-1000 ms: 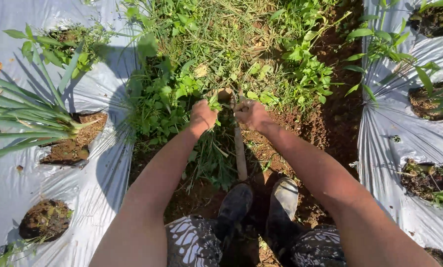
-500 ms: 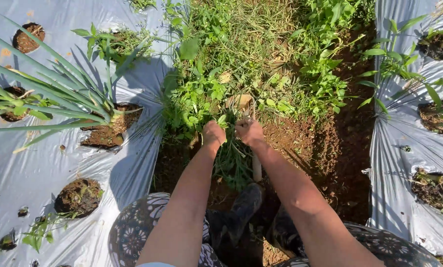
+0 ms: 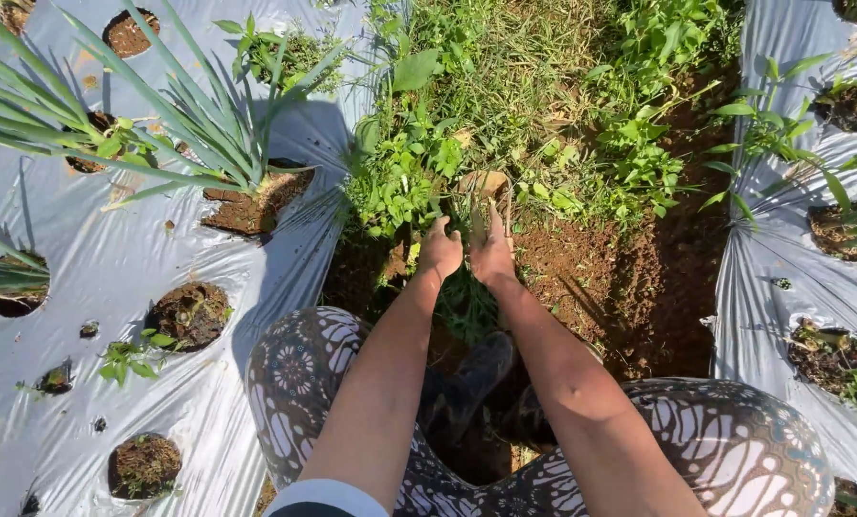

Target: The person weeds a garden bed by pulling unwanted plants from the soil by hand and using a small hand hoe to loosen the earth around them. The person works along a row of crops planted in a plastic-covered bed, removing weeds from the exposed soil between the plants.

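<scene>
Since half a second ago our hands have drawn closer together and our knees have come up into view. At the left, plastic sheeting (image 3: 160, 402) covers the bed, with leafy onion plants (image 3: 208, 124) in its holes. Our left hand (image 3: 440, 251) and right hand (image 3: 490, 251) reach into the weeds (image 3: 400, 182) with fingers extended, gripping nothing we can make out. Bare soil (image 3: 629, 278) lies to the right.

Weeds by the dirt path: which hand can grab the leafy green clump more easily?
Probably the left hand. It sits right beside the leafy weeds, while the right hand lies nearer the bare red soil.
</scene>
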